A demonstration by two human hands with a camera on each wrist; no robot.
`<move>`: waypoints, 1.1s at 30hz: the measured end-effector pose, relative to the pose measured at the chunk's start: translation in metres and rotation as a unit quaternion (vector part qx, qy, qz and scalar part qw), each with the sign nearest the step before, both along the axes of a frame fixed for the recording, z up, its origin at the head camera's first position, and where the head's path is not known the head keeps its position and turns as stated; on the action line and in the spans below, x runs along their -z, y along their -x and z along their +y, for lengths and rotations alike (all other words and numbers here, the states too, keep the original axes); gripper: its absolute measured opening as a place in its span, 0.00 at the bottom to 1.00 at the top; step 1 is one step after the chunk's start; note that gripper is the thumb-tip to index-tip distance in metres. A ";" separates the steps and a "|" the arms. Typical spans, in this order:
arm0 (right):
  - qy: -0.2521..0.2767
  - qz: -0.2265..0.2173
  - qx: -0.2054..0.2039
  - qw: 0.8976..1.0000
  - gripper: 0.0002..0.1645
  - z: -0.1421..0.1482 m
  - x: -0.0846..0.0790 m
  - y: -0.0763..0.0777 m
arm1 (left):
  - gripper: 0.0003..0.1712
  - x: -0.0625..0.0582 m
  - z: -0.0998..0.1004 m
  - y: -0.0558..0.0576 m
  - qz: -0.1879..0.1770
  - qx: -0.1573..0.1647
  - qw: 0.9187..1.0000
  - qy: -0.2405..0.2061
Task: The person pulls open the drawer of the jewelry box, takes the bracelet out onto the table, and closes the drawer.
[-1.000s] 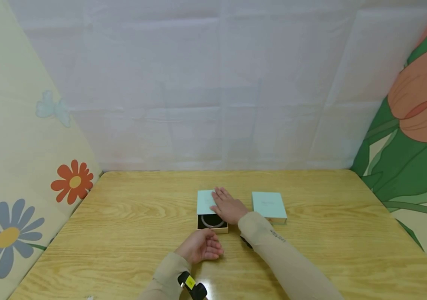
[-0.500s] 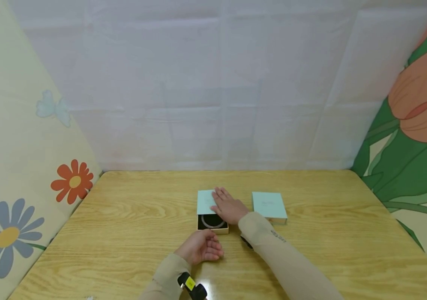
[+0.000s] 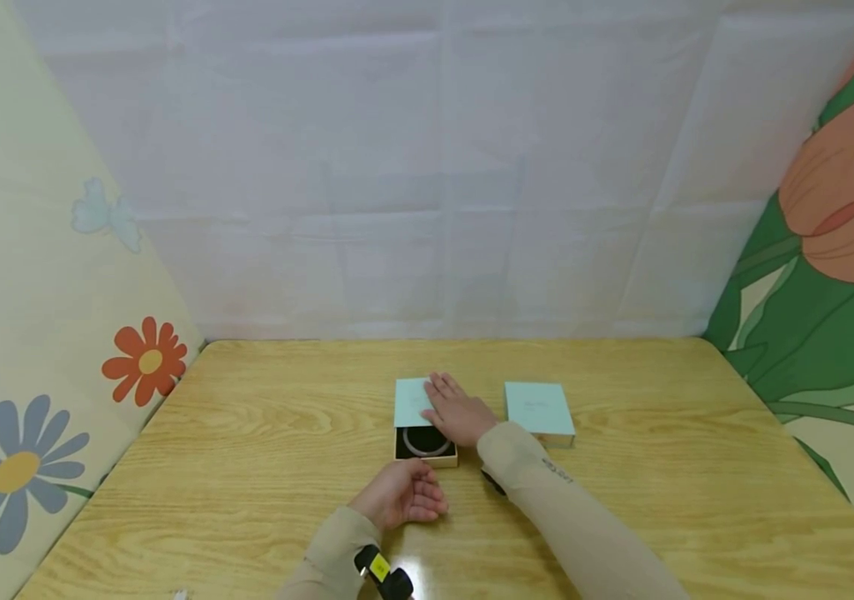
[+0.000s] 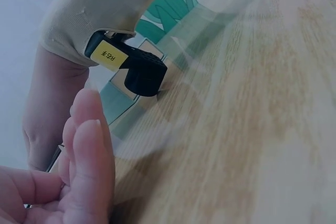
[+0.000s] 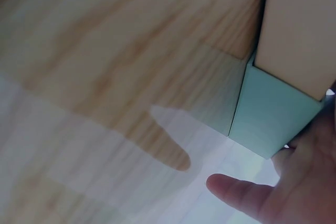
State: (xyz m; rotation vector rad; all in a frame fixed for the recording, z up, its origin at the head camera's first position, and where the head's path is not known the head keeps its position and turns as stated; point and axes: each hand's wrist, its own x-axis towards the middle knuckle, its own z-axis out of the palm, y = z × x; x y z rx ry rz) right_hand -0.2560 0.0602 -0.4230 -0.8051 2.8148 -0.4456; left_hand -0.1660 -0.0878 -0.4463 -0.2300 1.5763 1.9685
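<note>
A mint box sleeve (image 3: 409,403) lies on the table with its cream drawer (image 3: 446,461) partly out toward me. Inside the black-lined drawer is a pale bangle (image 3: 427,453), its far part hidden under the sleeve. My right hand (image 3: 460,414) rests on the sleeve's right side with fingers extended; in the right wrist view its thumb points away from the box. By the drawer's front edge is my left hand (image 3: 401,495), palm turned sideways, its relaxed fingers holding nothing. Whether it touches the drawer I cannot tell.
A second mint box (image 3: 537,407) stands closed to the right of my right hand. The wooden table (image 3: 269,433) stretches to both sides, backed by a white cloth (image 3: 427,167). A small pale object (image 3: 181,595) shows at the bottom edge.
</note>
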 end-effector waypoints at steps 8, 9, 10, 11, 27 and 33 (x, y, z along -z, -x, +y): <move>0.002 -0.006 0.000 1.000 0.35 0.000 -0.001 0.000 | 0.17 -0.001 0.000 -0.001 0.000 -0.001 1.000 0.003; 0.000 -0.005 0.000 1.000 0.35 0.000 -0.001 0.000 | 0.17 -0.001 0.000 -0.001 0.001 -0.001 1.000 0.003; -0.003 -0.004 0.000 1.000 0.35 0.000 0.000 0.001 | 0.17 -0.001 0.000 -0.001 0.002 -0.002 1.000 0.003; -0.003 -0.003 0.000 1.000 0.35 0.000 0.000 0.001 | 0.17 -0.001 0.000 -0.002 0.002 -0.002 1.000 0.003; 0.010 0.001 -0.005 1.000 0.35 0.001 0.001 0.002 | 0.15 -0.001 0.000 -0.004 0.011 0.000 1.000 0.003; 0.003 0.004 -0.003 1.000 0.35 0.001 0.004 0.002 | 0.15 0.000 0.001 -0.006 0.012 -0.005 1.000 0.012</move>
